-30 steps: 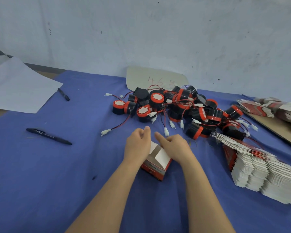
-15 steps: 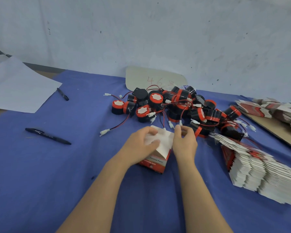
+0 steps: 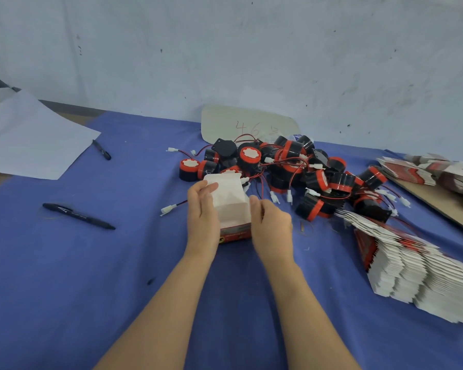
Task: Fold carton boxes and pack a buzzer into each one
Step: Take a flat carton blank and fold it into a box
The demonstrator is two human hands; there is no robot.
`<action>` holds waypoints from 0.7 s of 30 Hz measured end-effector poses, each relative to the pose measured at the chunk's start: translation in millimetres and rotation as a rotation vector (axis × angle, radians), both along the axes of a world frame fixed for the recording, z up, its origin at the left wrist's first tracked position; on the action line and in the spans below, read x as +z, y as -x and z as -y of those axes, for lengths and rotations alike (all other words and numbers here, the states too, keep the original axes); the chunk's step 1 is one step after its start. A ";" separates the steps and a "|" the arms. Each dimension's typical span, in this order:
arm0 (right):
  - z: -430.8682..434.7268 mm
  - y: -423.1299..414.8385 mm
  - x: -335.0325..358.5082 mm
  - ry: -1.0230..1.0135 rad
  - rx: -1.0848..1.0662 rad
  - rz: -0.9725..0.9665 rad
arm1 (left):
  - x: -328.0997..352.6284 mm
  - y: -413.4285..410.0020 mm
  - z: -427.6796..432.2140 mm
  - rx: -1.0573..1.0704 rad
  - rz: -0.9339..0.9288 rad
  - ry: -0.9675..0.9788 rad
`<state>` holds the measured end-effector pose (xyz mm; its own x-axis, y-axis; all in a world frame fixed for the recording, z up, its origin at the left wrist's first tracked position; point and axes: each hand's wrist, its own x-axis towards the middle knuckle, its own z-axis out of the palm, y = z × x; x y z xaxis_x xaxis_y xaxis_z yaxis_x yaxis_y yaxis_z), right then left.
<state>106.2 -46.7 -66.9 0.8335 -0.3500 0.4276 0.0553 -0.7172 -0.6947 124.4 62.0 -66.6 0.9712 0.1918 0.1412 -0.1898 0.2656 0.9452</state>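
My left hand (image 3: 202, 209) and right hand (image 3: 271, 222) gripped 1 carton (image 3: 230, 202) beside the buzzer pile (image 3: 292, 166); folding looked unfinished, packing left.

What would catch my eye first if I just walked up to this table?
Most likely the tangled heap of black-and-red buzzers with red wires, at the back of the blue cloth near the wall. Just in front of it, the left hand and right hand hold a half-folded carton box, its white flap up. On the right lies a long fanned stack of flat cartons.
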 end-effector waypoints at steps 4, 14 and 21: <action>11.2 -2.7 -2.1 -0.032 -0.120 -0.007 | 0.1 -4.6 -7.8 0.051 -0.088 0.089; 19.0 -3.9 -5.6 0.059 0.090 -0.258 | -16.1 -12.5 -24.1 0.242 -0.077 -0.819; 17.0 -5.4 -7.5 0.133 0.031 -0.262 | -5.1 -5.0 -13.6 0.014 -0.077 -0.538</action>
